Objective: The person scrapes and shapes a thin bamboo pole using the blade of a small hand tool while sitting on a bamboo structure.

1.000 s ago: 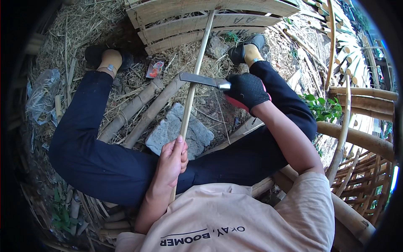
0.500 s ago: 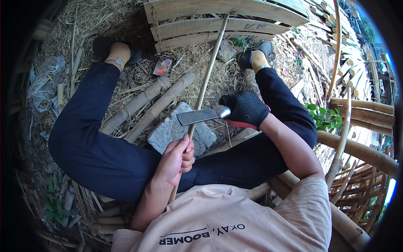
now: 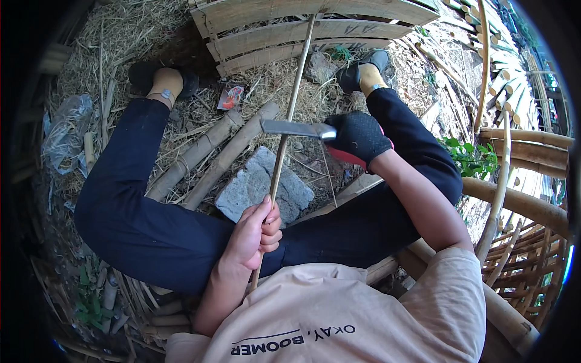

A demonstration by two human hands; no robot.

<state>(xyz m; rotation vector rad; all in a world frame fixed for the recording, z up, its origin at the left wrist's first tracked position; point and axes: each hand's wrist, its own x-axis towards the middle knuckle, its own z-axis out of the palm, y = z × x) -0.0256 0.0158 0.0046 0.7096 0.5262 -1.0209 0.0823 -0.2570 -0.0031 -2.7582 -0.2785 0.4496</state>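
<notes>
My left hand (image 3: 254, 236), bare, grips the near end of a long thin bamboo strip (image 3: 292, 106) that runs away from me between my legs to the split-bamboo panel (image 3: 290, 30). My right hand (image 3: 357, 138) wears a black glove with a red cuff and holds a knife; its flat grey blade (image 3: 289, 127) lies across the strip, pointing left. Under the strip sits a flat grey stone (image 3: 261, 186) on the straw-covered ground.
Two thick bamboo lengths (image 3: 209, 156) lie beside my left leg. A small red wrapper (image 3: 230, 97) and a clear plastic bag (image 3: 63, 130) lie in the straw. Curved bamboo poles and a woven frame (image 3: 520, 199) crowd the right side.
The knife blade has shifted along the strip between frames, sliding nearer then back out, while my left hand keeps the same grip. The view has also tilted slightly.
</notes>
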